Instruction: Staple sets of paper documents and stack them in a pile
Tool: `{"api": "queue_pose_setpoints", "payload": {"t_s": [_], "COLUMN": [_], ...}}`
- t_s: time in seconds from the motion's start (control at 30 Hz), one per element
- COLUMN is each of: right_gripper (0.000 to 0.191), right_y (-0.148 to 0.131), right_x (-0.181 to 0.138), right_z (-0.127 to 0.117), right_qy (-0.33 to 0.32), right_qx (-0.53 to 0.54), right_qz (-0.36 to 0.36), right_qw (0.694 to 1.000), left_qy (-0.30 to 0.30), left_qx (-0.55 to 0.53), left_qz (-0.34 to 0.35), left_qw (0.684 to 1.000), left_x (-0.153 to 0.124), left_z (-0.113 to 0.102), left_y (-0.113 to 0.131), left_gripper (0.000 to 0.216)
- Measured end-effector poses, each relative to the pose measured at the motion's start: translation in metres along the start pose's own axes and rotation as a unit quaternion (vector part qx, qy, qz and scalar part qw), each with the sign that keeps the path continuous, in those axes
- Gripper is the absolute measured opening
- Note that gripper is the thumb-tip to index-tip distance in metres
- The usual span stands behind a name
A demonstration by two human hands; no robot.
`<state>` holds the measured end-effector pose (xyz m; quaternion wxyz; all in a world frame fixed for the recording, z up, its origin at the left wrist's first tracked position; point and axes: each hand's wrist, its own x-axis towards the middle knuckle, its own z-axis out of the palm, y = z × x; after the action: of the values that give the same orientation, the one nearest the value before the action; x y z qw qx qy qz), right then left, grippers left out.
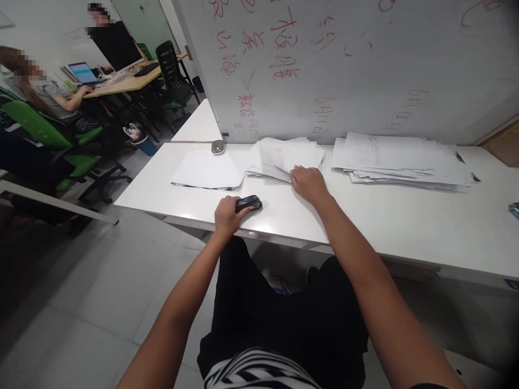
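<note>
A black stapler rests on the white desk near its front edge, and my left hand is closed around its near end. My right hand is closed on the lower right corner of some sheets of paper. Those sheets lift slightly from a fanned stack of papers in the middle of the desk. How many sheets are between my fingers is hidden. To the left lies a flat pile of white paper, blank on top.
A computer mouse stands behind the left pile. At right lies a larger uneven paper stack. A whiteboard with red writing rises behind the desk. Two people sit at another table, near green chairs and a blue bin.
</note>
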<state>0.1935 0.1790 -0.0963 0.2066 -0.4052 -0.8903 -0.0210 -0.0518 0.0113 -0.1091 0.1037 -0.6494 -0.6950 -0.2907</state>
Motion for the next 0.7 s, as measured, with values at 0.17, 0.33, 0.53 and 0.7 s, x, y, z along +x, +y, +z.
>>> {"api": "queue_pose_setpoints", "payload": {"t_s": [0.17,0.33,0.53,0.7], "right_gripper": [0.042,0.038,0.049,0.043], "right_y": [-0.002,-0.002,0.013,-0.017], "right_x": [0.002,0.002,-0.001,-0.048], "right_z": [0.000,0.001,-0.021,-0.057], "right_qy": [-0.017,-0.009,0.159,0.368], "right_qx": [-0.030,-0.041,0.026,0.095], "right_qz": [0.030,0.061,0.130,0.183], "right_qw": [0.999,0.997,0.978,0.907], "left_qy": [-0.006,-0.005,0.010,0.015], "left_qx": [-0.003,0.000,0.005,-0.003], "left_qz": [-0.012,-0.005,-0.018,-0.056], "left_qw": [1.000,1.000,1.000,0.998], "left_x": [0.000,0.000,0.001,0.002], "left_z": [-0.002,-0.003,-0.002,0.000], "left_y": [0.002,0.003,0.002,0.004], "left_gripper": [0.042,0.042,0.043,0.042]}}
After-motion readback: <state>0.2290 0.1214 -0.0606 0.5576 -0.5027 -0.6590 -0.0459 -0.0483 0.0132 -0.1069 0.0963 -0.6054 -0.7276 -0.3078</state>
